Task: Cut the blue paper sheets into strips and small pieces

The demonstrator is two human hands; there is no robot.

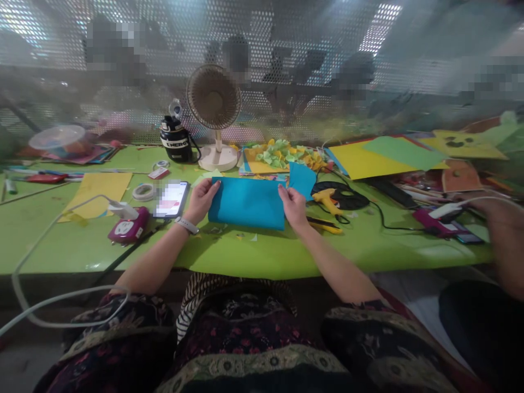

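A blue sheet of paper (pixel 248 203), folded or curved along its lower edge, is held up over the front of the green table. My left hand (pixel 202 200) grips its upper left corner, thumb on the front face. At the upper right corner, my right hand (pixel 293 206) pinches it the same way. Behind my right hand lies another blue paper piece (pixel 302 179). A yellow glue gun (pixel 328 201) and a yellow cutter (pixel 325 226) rest to the right. Left of my left hand is a lit phone (pixel 171 199).
The green table (pixel 245 256) bears a fan (pixel 215 103), a black bottle (pixel 176 143), a tape roll (pixel 143 191), green and yellow paper pieces (pixel 282 154), yellow sheets (pixel 368 159) and two purple power sockets with cables (pixel 130 226). Another person's arm (pixel 505 240) is at the far right.
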